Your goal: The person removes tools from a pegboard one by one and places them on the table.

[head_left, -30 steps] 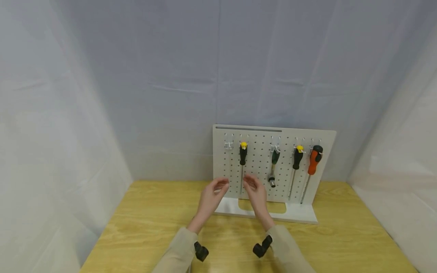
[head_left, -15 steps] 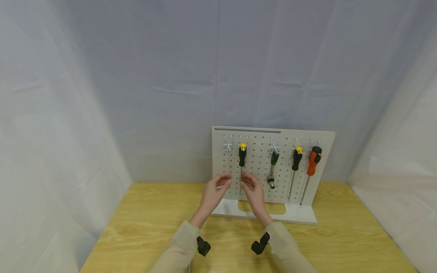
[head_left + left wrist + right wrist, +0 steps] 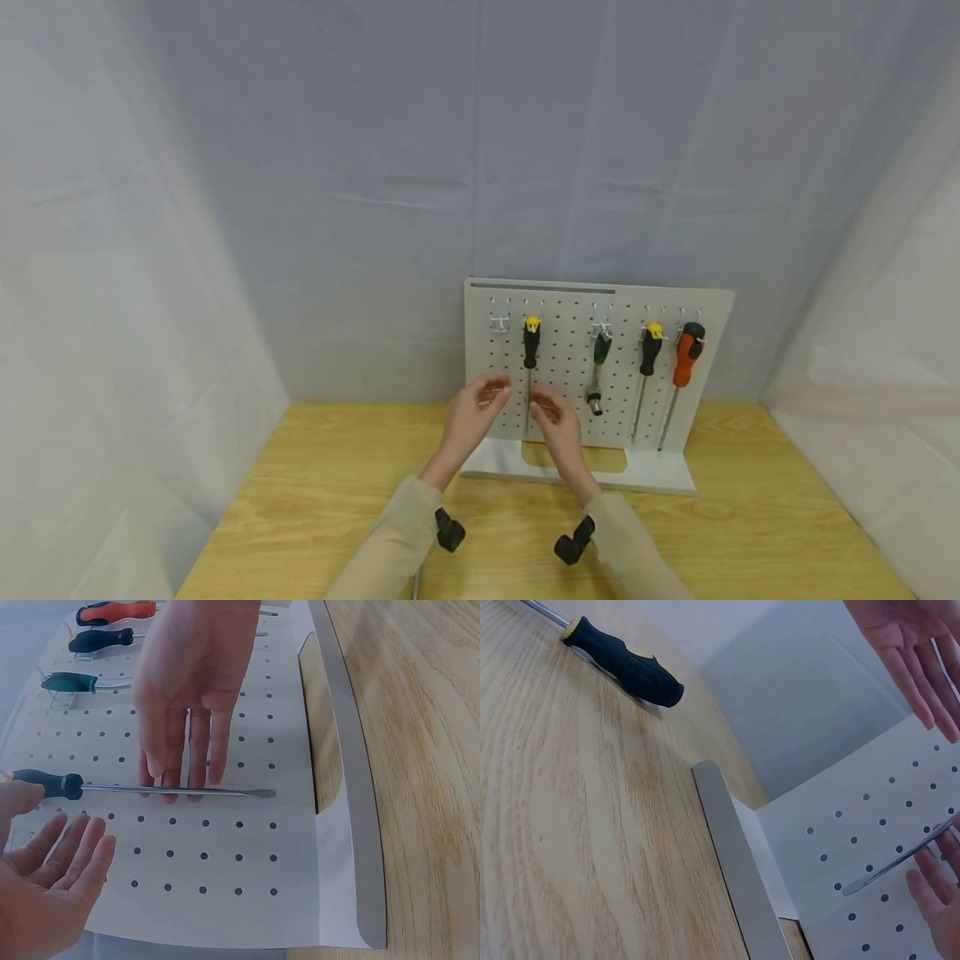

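The left hand (image 3: 467,417) and right hand (image 3: 561,427) are held up before a pegboard (image 3: 570,367), fingers loosely bent, grips wide; whether the shaft is touched by the right cannot be told. Between them a black screwdriver (image 3: 531,346) is hung. Three screwdrivers and one wrench (image 3: 600,358) are hung altogether; one more screwdriver (image 3: 626,664) is laid on the table (image 3: 337,467).

A workshop-like booth: pale sheeting (image 3: 360,233) hangs beyond and either side of the fingers (image 3: 173,754), a pegboard (image 3: 570,354) of screwdrivers (image 3: 532,348) stands right before them, a wood-grain tabletop (image 3: 330,483) spreads beneath
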Demonstrator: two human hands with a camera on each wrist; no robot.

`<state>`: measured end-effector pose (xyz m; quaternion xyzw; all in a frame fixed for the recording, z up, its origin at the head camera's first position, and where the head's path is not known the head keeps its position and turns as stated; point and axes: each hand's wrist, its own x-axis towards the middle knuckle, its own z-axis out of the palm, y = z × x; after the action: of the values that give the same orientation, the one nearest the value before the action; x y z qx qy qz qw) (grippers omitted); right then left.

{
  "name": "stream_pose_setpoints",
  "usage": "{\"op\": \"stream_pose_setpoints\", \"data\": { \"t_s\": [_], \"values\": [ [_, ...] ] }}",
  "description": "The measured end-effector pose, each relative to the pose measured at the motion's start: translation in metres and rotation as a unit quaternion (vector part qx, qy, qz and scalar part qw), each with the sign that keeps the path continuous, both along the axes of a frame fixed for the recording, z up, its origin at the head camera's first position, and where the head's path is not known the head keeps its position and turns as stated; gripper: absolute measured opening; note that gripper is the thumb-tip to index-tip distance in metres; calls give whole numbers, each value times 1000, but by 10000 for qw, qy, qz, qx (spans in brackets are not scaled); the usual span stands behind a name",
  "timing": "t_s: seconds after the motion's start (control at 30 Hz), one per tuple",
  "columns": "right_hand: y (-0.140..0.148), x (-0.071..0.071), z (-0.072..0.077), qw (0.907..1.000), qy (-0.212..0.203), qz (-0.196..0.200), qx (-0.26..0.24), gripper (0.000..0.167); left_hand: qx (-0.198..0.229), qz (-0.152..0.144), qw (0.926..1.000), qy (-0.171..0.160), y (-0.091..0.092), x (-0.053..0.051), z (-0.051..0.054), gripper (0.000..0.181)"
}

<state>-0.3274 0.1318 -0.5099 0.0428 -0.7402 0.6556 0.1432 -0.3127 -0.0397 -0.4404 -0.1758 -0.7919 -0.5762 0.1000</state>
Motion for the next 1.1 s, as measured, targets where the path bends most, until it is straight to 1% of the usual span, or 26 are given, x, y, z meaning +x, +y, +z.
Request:
{"op": "stream_pose_setpoints", "data": {
  "t_s": [0.07,0.27,0.33,0.53,0.73,0.87,0.97,1.1],
  "values": [
    [0,1,-1,10000,33,8,-45,33,41,-15,10000,-55,1,-1,1,31],
    [1,9,1,9993,131,170,-308,33,251,-91,9996,7,5,-5,5,30],
    [1,10,1,9991,174,227,-322,33,314,-108,9994,34,6,-6,8,31],
    [1,14,4,9983,110,352,-462,33,451,-206,9987,-115,8,-13,11,37],
    [2,17,5,9971,25,492,-583,32,861,-532,9944,-310,12,-20,16,40],
    [0,20,6,9971,84,436,-624,31,1118,-757,9897,-479,16,-24,20,42],
    [-1,22,6,9970,151,419,-640,30,1249,-815,9873,-549,21,-27,22,41],
    [-2,23,7,9968,188,393,-669,31,1331,-783,9860,-625,25,-30,24,42]
  ]
}}
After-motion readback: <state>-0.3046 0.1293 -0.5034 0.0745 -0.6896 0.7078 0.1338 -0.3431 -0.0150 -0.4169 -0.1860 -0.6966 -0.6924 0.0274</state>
